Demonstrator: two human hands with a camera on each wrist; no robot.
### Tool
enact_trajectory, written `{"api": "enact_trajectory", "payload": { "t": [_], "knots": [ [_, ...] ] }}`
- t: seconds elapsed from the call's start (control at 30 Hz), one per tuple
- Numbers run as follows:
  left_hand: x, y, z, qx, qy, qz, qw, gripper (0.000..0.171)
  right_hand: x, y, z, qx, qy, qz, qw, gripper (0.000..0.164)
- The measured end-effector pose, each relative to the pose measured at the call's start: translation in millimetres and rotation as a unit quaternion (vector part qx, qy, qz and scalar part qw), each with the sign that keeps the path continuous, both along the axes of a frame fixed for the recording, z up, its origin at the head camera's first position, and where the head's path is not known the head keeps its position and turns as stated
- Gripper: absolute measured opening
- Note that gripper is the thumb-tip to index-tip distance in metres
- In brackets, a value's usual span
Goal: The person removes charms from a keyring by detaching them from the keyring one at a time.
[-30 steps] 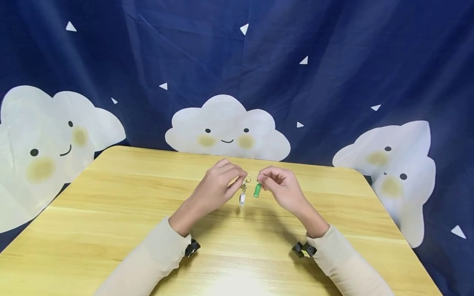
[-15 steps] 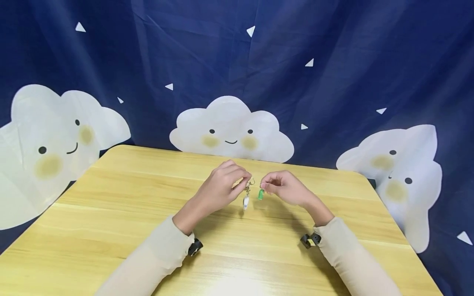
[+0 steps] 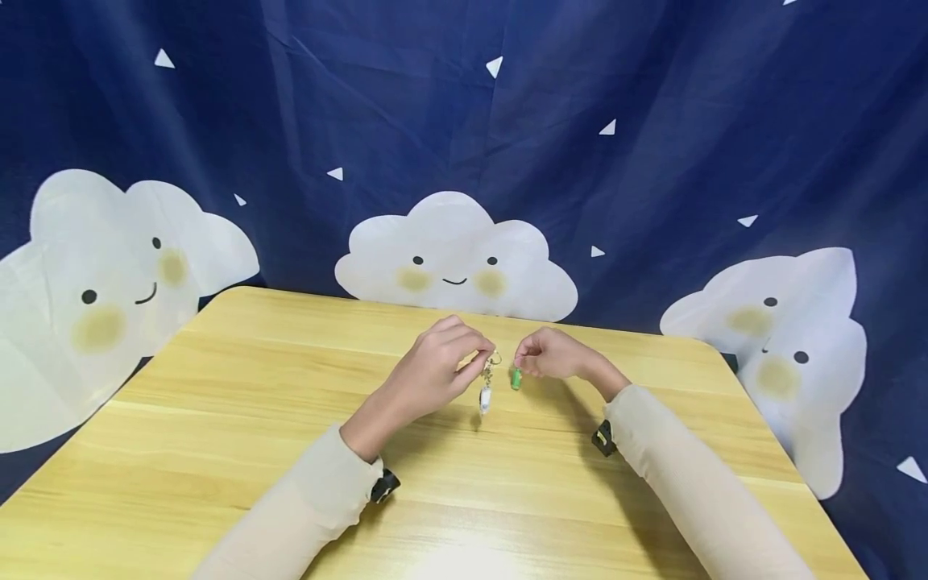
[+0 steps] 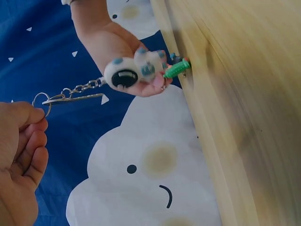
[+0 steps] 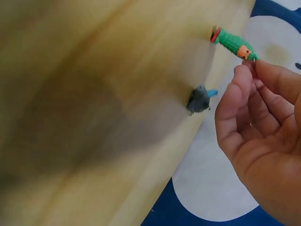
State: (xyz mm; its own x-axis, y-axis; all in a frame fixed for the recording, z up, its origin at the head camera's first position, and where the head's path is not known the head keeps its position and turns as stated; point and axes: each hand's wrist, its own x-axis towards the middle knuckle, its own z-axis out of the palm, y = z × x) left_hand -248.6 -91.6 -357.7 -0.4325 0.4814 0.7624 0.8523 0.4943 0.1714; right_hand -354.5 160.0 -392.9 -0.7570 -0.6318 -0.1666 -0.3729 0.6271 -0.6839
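Observation:
My left hand (image 3: 435,366) pinches a metal ring (image 4: 41,100) between thumb and forefinger. From that ring hang a short chain with a white astronaut keychain figure (image 4: 134,69) and a thin flat key-like piece (image 4: 73,98). To its right, my right hand (image 3: 554,354) pinches the small loop atop a green figure charm (image 5: 233,44) with an orange face and a red base. The charm dangles below the fingertips over the table, a small gap away from the astronaut in the head view.
A small dark grey piece with a blue tip (image 5: 199,100) is on the wooden table (image 3: 290,387), near the green charm. Behind the table's far edge hangs a dark blue curtain (image 3: 406,105) printed with white clouds.
My right hand has drawn slightly away to the right with the green charm, its forearm swinging over. My left hand stays nearly in place, and the astronaut turns a little on its chain.

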Motion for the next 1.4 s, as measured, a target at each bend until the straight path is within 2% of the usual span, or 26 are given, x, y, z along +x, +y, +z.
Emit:
{"api": "enact_trajectory", "payload": {
  "t": [0.43,0.6,0.8,1.13,1.4],
  "knots": [
    [-0.2,-1,-1.6,0.003,0.002,0.006,1.0000,0.008,-22.3,-10,0.9,0.090,0.064,0.024,0.994,0.018],
    [-0.8,-1,-1.9,0.002,0.002,0.004,1.0000,0.008,-27.2,-9,-1.5,0.119,0.076,0.018,0.990,0.017],
    [-1.3,-1,-2.3,-0.005,0.001,0.001,1.0000,0.008,-31.6,-5,-5.0,0.116,0.078,-0.004,0.990,0.015],
    [-1.6,-2,-3.2,-0.012,-0.003,0.003,0.9999,0.007,-33.4,-4,-7.9,0.104,0.105,-0.044,0.988,0.017],
    [-1.6,-2,-3.5,-0.014,-0.008,0.003,0.9999,0.007,-29.8,3,-7.2,0.084,0.119,-0.068,0.987,0.019]
  ]
}}
